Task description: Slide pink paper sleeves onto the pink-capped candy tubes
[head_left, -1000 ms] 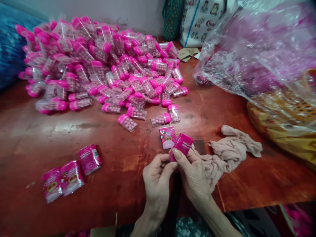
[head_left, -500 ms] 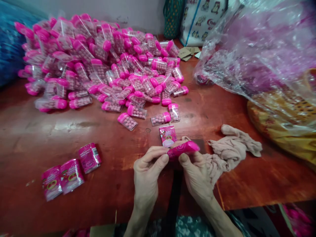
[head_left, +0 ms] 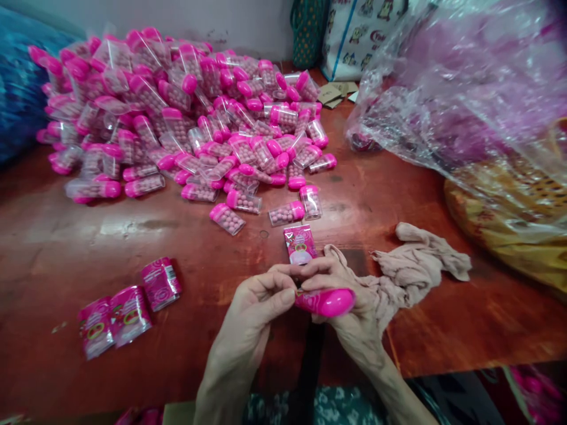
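Note:
A pink-capped container with a printed pink sleeve (head_left: 325, 301) lies between my hands, its cap toward the right. My left hand (head_left: 261, 301) pinches its left end between thumb and fingertips. My right hand (head_left: 345, 295) is wrapped round it from behind and below, fingers reaching over its left part. Just beyond my fingers a printed pink wrapper (head_left: 300, 243) lies on the wooden table (head_left: 195, 319). Three more wrappers (head_left: 130, 314) rest at the left, two of them overlapping. Behind them spreads a large pile of clear containers (head_left: 177, 124) with pink caps and small pink balls inside.
A crumpled beige cloth (head_left: 411, 265) lies right of my right hand. Clear plastic (head_left: 425, 106) and a yellow basket (head_left: 509, 218) fill the right side. A blue bag (head_left: 20, 88) is at far left; cardboard pieces (head_left: 334, 93) lie at the back.
The held container has turned and lowered, so its cap now faces me more. My right fingers have moved over its left end, and my left hand has shifted slightly left.

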A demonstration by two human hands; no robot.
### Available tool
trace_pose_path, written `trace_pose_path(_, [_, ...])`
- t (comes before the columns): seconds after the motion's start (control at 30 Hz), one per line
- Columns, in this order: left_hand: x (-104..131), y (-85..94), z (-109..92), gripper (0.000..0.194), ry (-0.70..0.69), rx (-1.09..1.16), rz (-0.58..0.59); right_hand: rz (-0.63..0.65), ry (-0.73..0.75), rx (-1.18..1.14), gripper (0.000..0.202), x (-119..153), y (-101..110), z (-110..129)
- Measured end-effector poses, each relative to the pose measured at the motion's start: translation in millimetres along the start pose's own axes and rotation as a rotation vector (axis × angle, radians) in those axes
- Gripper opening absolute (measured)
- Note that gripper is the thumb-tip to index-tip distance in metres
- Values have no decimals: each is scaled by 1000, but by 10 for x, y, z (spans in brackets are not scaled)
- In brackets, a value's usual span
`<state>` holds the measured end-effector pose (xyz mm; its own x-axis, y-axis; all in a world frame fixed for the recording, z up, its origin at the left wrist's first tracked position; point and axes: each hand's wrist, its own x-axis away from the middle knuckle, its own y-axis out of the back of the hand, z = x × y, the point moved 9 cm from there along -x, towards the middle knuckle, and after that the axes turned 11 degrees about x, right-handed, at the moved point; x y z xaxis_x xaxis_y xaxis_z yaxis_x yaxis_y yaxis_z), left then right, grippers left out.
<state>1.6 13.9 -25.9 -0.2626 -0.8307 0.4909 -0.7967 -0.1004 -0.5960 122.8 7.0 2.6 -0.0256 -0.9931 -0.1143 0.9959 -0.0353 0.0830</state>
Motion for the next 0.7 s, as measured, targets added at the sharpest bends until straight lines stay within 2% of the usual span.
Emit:
trace_pose_path(0.1, [43, 29, -8, 8, 25, -65, -20, 40, 9, 54, 20, 2, -2, 8])
trace_pose_path(0.17, [72, 29, 40, 10, 89, -55, -1, 85, 15, 39, 18, -4, -26, 35])
trace_pose_path(0.3, [135, -102, 147, 15, 202, 79, 96, 143, -51, -146, 16, -19, -82, 43])
trace_pose_path(0.5, [218, -378, 178, 8, 220, 268, 151, 63, -237, -478, 25, -5, -119, -110])
trace_pose_path(0.6, [230, -404, 192, 13, 218, 324, 137, 42, -332, -606, 37, -7, -126, -161])
trace_pose_path(0.7, [210, -398, 150, 15, 158, 326, 128, -35, -351, -659, 34, -34, -32, -140])
